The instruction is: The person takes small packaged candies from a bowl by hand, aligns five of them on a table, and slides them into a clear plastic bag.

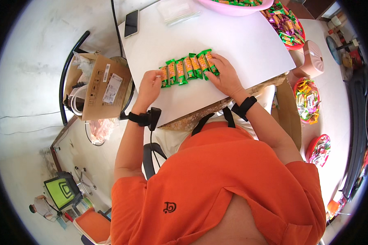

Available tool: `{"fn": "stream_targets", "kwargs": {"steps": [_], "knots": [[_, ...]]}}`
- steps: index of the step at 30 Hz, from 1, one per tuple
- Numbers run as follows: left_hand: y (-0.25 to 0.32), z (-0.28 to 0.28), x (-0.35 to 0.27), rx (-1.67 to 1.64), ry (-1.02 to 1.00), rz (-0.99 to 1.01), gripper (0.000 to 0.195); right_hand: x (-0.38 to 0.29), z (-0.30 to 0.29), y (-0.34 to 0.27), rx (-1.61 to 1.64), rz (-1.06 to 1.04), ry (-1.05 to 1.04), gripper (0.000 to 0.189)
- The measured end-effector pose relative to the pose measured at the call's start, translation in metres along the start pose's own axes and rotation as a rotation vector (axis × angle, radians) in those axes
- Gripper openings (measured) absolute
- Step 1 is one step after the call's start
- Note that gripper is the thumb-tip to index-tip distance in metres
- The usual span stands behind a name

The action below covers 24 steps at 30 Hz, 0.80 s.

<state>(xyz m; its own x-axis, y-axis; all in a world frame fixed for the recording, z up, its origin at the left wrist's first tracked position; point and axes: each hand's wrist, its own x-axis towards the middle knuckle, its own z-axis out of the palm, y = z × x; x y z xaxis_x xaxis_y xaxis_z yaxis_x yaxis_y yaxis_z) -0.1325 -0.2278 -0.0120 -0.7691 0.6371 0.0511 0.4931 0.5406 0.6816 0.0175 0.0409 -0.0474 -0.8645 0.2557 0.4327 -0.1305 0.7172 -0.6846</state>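
A row of several green-and-orange wrapped snack packets lies side by side on the white tabletop. My left hand is at the row's left end, its thumb and fingertips against the end packet; whether they grip it I cannot tell. At the right end, my right hand is spread, thumb and fingers touching the last packets from the near side and the right. Both wrists wear black straps, and a small black device sits on the left one.
A smartphone and a stack of clear plastic bags lie toward the far edge. A pink basin and a red basin hold more packets. An open cardboard box stands left of the table; a person is in the background.
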Motion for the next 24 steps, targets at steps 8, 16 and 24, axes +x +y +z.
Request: {"fn": "stream_targets", "kwargs": {"steps": [8, 16, 24], "knots": [[0.011, -0.006, -0.017, 0.19, 0.047, 0.169, 0.041, -0.001, -0.006, -0.002, 0.04, 0.014, -0.044, 0.056], [0.065, 0.019, -0.023, 0.645, -0.364, 0.292, 0.081, -0.005, -0.012, -0.042, -0.363, -0.184, -0.452, 0.089], [0.049, 0.01, 0.01, 0.64, -0.371, 0.136, 0.089, 0.048, 0.015, -0.04, -0.395, -0.156, -0.648, 0.092]]}}
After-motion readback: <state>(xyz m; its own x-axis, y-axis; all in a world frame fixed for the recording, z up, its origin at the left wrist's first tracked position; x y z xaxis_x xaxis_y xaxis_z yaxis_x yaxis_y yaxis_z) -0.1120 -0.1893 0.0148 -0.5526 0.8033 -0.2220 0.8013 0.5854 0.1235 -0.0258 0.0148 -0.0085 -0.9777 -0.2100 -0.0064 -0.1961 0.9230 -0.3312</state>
